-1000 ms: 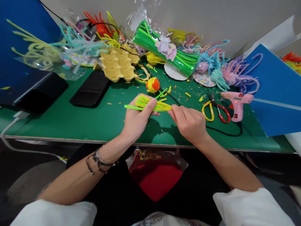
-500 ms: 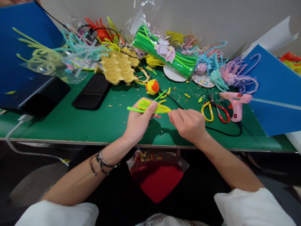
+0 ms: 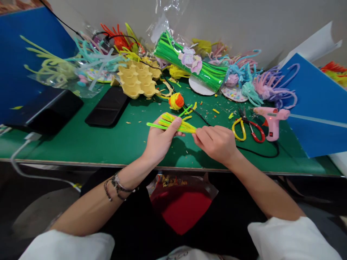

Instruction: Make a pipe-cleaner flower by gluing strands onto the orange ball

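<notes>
Several yellow and light green pipe cleaners (image 3: 186,127) lie bundled between my hands, above the front half of the table. My left hand (image 3: 161,139) is closed around the bundle, its thumb pressed across the top. At the bundle's right end, the fingers of my right hand (image 3: 216,142) pinch the gathered yellow tips; the fingertips themselves are partly hidden. Just behind my left hand sits a ball wound in yellow and orange (image 3: 176,101). Small cut scraps are scattered about it.
Scissors (image 3: 248,126) and a pink glue gun (image 3: 273,121) with a black cord lie on the right. A black phone (image 3: 107,107) and a yellow egg carton (image 3: 138,80) are on the left. Bagged green pipe cleaners (image 3: 191,61) lie at the back of the green table (image 3: 121,146).
The right end of the bundle and my right fingertips have shifted very slightly left and down. My left hand keeps its hold; the camera view has moved a little.
</notes>
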The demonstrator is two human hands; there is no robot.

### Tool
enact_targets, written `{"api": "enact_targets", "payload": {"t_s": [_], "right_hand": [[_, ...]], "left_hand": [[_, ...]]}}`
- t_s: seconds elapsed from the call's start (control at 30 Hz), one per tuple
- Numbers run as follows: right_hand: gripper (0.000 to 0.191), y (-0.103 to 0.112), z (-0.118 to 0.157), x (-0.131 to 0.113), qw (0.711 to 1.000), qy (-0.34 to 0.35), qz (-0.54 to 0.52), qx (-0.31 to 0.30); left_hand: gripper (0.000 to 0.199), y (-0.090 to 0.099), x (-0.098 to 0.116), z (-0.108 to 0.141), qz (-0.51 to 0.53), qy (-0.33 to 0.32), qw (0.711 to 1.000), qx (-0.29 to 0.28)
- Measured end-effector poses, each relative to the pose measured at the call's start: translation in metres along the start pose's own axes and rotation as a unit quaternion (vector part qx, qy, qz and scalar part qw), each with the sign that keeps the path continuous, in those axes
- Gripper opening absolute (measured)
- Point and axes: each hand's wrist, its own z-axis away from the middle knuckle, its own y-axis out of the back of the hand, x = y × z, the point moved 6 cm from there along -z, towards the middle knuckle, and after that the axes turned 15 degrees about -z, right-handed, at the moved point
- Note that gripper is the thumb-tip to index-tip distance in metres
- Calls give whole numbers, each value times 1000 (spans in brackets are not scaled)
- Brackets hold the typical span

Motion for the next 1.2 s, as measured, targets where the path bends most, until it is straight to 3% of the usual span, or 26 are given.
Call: {"api": "enact_targets", "payload": {"t_s": [0.37,0.53,0.63,0.77,0.9,1.0,1.2], "right_hand": [[30,1,1,0,996,-4,-86,15],[31,-1,2,0,994,29,-109,-3],[32,-1,3,1,994,40,-106,-3],[32,-1,2,3,995,40,-95,6],[30,-1,2,7,997,26,-72,15],[30,-2,4,11,998,8,-51,29],[30,-3,8,21,998,-30,-30,48]], "left_hand": [[27,-4,-1,1,10,0,1000,-22],[31,-7,4,-2,11,3,997,-81],[35,-5,5,-5,-15,-2,995,-100],[44,3,8,-12,-46,-23,995,-85],[49,4,6,-14,-62,7,993,-96],[49,1,4,-12,-55,30,991,-116],[43,-2,7,-11,-68,10,987,-142]]}}
